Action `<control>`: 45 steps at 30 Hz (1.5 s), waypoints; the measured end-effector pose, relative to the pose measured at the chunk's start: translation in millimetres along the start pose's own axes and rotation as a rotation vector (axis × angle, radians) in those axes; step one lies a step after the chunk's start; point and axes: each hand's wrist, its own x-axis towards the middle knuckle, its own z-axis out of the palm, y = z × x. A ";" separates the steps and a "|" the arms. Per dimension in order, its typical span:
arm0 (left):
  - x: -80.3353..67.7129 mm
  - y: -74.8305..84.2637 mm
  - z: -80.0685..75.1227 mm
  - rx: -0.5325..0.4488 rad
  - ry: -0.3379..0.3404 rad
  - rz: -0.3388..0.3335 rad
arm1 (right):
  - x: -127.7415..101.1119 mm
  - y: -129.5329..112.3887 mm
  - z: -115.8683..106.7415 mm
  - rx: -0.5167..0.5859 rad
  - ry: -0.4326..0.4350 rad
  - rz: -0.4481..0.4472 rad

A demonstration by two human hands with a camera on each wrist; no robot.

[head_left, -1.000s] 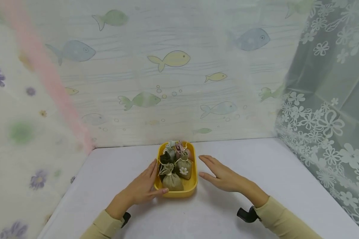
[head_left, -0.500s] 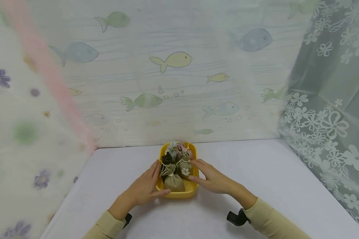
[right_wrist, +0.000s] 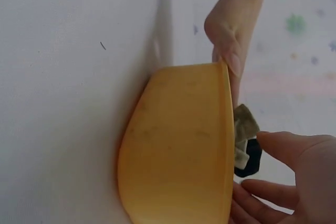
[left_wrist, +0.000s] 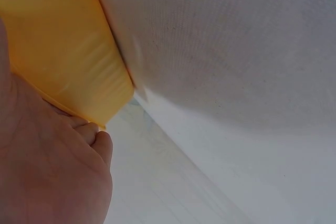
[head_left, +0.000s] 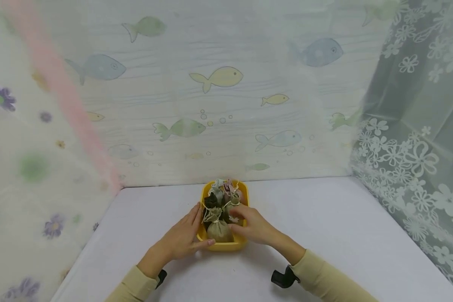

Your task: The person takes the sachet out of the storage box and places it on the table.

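Resting flat against the left outer wall of the yellow tray (head_left: 242, 242), the left hand (head_left: 181, 239) lies just below the centre of the head view with its fingers straight and its thumb along the tray's near left corner. It grips nothing. The left wrist view confirms this contact: the left hand (left_wrist: 50, 177) fills the lower left of that frame and the tray wall (left_wrist: 58, 45) sits directly above it, touching the fingertips.

The right hand (head_left: 253, 226) lies immediately right of the tray's centre line in the head view. Its fingers reach over the right rim and are loosely bent onto the olive pouch with the white flower (head_left: 232, 212). Contact is visible; whether the fingers have closed around the pouch cannot be told. In the right wrist view the right hand (right_wrist: 283, 177) appears at the lower right of the frame, fingers spread and slightly curved just beyond the tray rim (right_wrist: 227, 145), with a scrap of pouch fabric (right_wrist: 242, 129) between rim and thumb.

The tray stands on the white tabletop (head_left: 324, 218), at the centre of the head view, close to the rear backdrop. It holds a tight cluster of small drawstring pouches: a tan pouch (head_left: 217, 228) nearest the viewer, a dark pouch (head_left: 210, 201) behind it on the left, and pale pouches (head_left: 222, 188) at the far end.

A fish-patterned backdrop (head_left: 219, 77) fills the upper frame.
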 end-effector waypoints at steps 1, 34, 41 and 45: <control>0.1 0.2 0.6 0.000 0.003 0.004 | 0.9 -0.2 2.0 0.002 -0.003 0.002; -2.6 -2.8 6.2 -0.012 0.012 0.001 | 15.4 -6.7 38.1 -0.159 0.012 0.154; -1.4 -2.7 8.4 -0.021 0.041 0.003 | 14.2 -9.2 33.7 -0.160 0.026 0.138; -0.7 0.0 6.6 -0.033 0.049 -0.001 | 13.8 -12.7 23.8 -0.116 0.050 0.112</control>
